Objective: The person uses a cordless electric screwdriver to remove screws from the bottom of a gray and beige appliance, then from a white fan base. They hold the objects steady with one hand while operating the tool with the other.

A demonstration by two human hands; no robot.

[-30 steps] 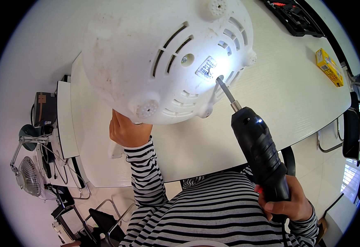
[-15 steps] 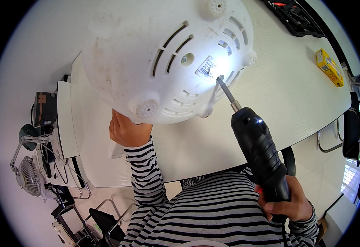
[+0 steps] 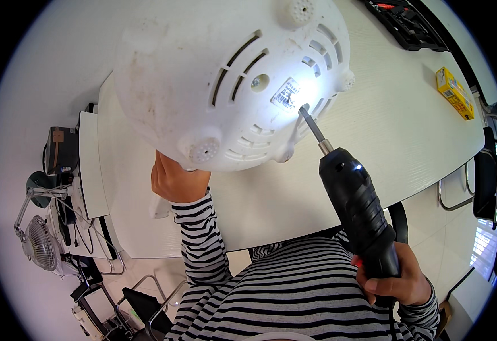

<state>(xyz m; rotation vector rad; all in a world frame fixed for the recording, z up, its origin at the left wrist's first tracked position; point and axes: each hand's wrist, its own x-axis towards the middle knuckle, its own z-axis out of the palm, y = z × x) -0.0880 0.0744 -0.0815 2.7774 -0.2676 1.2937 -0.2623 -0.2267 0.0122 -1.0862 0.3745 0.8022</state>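
A large white rounded plastic appliance (image 3: 169, 85) is tipped so that its vented underside, with several round feet and a small label, faces me. My left hand (image 3: 180, 177) grips it from below at the lower left edge; the fingertips are hidden behind the shell. In my right hand (image 3: 402, 278) is a black electric screwdriver (image 3: 356, 204), its fingers wrapped round the handle. The bit reaches into a recessed hole beside the label, and the tool's lamp lights the plastic around it brightly. Another recessed hole with a screw shows left of the label.
The white table (image 3: 408, 125) lies beneath the appliance. At its far right are a black tool case (image 3: 408, 25) and a yellow box (image 3: 455, 94). A fan (image 3: 41, 243), a lamp arm and a dark box (image 3: 62, 149) stand on the left. Chairs (image 3: 140, 310) are around the table.
The white appliance has shifted very slightly. Both hands and the electric screwdriver stay practically where they were, with the bit still in the hole.
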